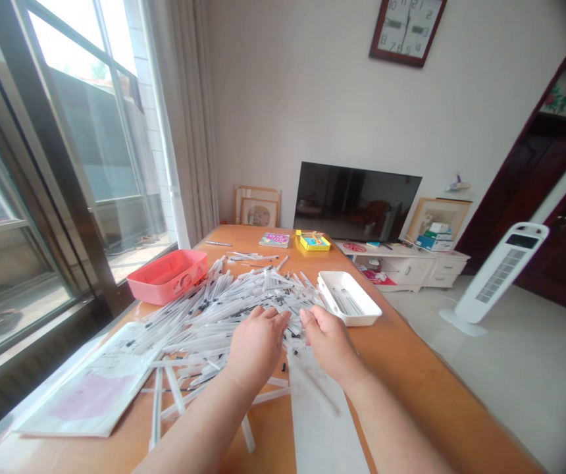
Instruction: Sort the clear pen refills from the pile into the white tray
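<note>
My left hand (259,339) is closed over the near edge of a big heap of clear plastic pen barrels (243,289). Facing it, a short gap away, my right hand (331,341) is closed with thumb and forefinger pressed together. What either hand pinches is too small or hidden to make out. Small black pen parts (283,367) lie scattered around the hands. Beneath them a strip of white paper (330,438) runs toward me, with a blurred translucent barrel (317,388) over it. A white tray (369,313) just beyond my right hand holds several pens.
Left of the heap stands a red plastic basket (149,289). A printed booklet (85,395) lies at the near left, partly under barrels. Toward the table's far end are a pen (218,243), a colourful booklet (274,239) and a yellow box (314,243). The table edge (441,365) slants down at right.
</note>
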Demonstrator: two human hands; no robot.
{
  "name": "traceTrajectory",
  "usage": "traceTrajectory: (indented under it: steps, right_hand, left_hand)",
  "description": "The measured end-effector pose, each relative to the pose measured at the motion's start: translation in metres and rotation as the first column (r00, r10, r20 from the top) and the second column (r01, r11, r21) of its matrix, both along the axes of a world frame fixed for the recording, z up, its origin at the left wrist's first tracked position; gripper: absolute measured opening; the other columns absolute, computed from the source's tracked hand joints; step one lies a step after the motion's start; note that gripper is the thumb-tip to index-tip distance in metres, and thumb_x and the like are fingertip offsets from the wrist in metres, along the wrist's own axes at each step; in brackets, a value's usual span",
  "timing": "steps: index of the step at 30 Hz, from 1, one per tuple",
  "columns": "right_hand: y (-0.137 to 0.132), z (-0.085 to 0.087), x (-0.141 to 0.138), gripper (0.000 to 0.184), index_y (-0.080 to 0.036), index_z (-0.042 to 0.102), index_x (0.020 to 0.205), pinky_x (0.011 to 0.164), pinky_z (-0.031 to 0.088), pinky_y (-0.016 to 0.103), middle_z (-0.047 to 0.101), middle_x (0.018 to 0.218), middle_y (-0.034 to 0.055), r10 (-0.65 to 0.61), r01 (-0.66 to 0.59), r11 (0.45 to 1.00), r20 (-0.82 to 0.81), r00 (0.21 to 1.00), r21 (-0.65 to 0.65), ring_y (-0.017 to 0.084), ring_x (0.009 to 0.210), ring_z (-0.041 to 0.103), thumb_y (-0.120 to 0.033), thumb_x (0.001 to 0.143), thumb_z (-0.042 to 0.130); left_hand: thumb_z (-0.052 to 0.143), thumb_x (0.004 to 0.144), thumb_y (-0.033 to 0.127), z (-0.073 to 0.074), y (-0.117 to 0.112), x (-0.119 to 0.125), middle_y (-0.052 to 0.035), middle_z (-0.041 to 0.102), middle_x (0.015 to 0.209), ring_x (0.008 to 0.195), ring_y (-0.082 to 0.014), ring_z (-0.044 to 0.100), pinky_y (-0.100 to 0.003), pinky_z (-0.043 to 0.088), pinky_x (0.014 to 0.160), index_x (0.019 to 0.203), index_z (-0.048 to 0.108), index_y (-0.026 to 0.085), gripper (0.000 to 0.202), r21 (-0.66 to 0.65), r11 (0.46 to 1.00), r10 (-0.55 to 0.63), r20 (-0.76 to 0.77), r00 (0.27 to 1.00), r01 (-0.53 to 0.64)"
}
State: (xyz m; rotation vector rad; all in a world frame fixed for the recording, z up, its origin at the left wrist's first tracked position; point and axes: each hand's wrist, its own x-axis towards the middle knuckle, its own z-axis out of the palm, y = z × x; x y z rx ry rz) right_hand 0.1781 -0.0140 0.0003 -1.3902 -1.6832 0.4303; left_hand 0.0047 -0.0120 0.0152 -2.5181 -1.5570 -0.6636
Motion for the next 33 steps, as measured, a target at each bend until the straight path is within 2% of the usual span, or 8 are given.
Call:
traceTrajectory:
  steps: [5,12,20,27,30,33]
  right_hand:
    - [0.000,-0.002,0.001,0.042,-0.023,0.046,0.070,0.057,0.030,0.026,0.053,0.059,-0.0033,-0.038,0.036,0.998,0.041,0.998,0.046,0.014,0.057,0.044,-0.051,0.100,0.040]
    - [0.000,0.001,0.003,0.042,-0.023,0.044,0.067,0.057,0.030,0.026,0.050,0.057,-0.0034,-0.036,0.033,0.997,0.030,0.999,0.070,0.014,0.056,0.042,-0.051,0.099,0.042]
    - [0.005,-0.001,0.004,0.046,-0.022,0.048,0.067,0.053,0.028,0.025,0.046,0.055,-0.0044,-0.013,0.011,1.000,-0.101,0.995,-0.025,0.013,0.056,0.039,-0.057,0.096,0.044]
    - [0.007,0.000,0.001,0.047,-0.021,0.050,0.067,0.053,0.029,0.025,0.040,0.054,-0.0055,0.012,-0.026,0.997,-0.186,0.982,-0.073,0.013,0.055,0.038,-0.060,0.094,0.048]
    - [0.006,0.001,0.002,0.049,-0.021,0.055,0.071,0.054,0.034,0.026,0.046,0.052,-0.0042,0.040,-0.073,0.991,-0.276,0.960,-0.109,0.014,0.054,0.043,-0.063,0.095,0.044]
    - [0.008,-0.002,0.006,0.050,-0.021,0.060,0.077,0.056,0.037,0.027,0.054,0.056,-0.0020,0.003,-0.043,0.992,-0.321,0.947,-0.119,0.016,0.055,0.048,-0.063,0.096,0.040]
  left_hand:
    - [0.043,0.100,0.029,-0.001,0.002,0.001,-0.0044,0.068,0.098,0.095,-0.0240,0.058,-0.032,0.041,0.072,0.127,0.060,0.028,0.032,-0.017,0.999,-0.042,0.017,0.999,0.042]
    - [0.045,0.100,0.028,0.008,-0.002,-0.001,-0.0033,0.068,0.083,0.084,-0.0231,0.055,-0.034,0.039,0.071,0.092,0.066,0.026,0.023,0.027,0.996,-0.079,-0.015,0.997,0.079]
    - [0.056,0.094,0.023,0.013,-0.003,-0.001,-0.0041,0.066,0.080,0.085,-0.0234,0.051,-0.034,0.040,0.076,0.080,0.063,0.023,0.015,0.086,0.991,-0.111,0.046,0.993,0.107]
    - [0.054,0.094,0.022,0.014,-0.004,0.000,-0.0048,0.065,0.079,0.083,-0.0231,0.051,-0.035,0.040,0.076,0.075,0.060,0.022,0.020,0.121,0.988,-0.100,0.029,0.995,0.096]
    - [0.056,0.093,0.024,0.013,-0.003,-0.001,-0.0043,0.066,0.079,0.085,-0.0232,0.052,-0.035,0.039,0.075,0.078,0.062,0.023,0.016,0.101,0.993,-0.068,0.077,0.995,0.060]
    - [0.057,0.093,0.027,0.009,0.001,-0.006,-0.0036,0.068,0.083,0.087,-0.0229,0.055,-0.033,0.040,0.075,0.085,0.065,0.024,0.012,0.068,0.998,-0.003,0.231,0.973,-0.013]
